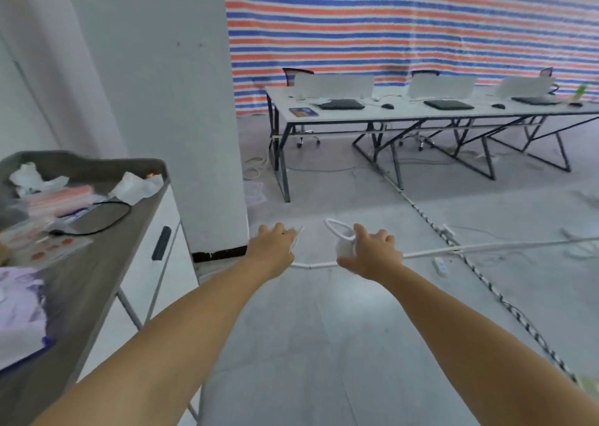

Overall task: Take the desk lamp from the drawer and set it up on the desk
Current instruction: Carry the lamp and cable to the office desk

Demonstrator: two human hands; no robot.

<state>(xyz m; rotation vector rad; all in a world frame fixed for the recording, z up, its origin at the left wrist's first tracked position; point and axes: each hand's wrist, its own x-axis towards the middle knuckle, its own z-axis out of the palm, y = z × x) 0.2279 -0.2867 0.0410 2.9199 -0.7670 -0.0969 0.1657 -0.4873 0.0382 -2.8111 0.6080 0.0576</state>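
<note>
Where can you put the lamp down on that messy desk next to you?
The desk is crowded at the back with crumpled tissue, pink packets and a black cable, and a purple sheet fills the near left. Bare wood runs along the front edge, right of the purple sheet and nearer than the cable.

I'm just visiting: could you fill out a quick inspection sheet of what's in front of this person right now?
Surface: grey-topped desk at left, white drawer front shut.
Job's things: white lamp with ring head, off the desk.
Clutter: crumpled white wrappers, pink packets on the desk.
Hands: right hand holds the lamp; left hand grips something thin and white.
Cables: black cord on desk; striped cable across floor.
Surroundings: long white table, striped tarp.
</note>
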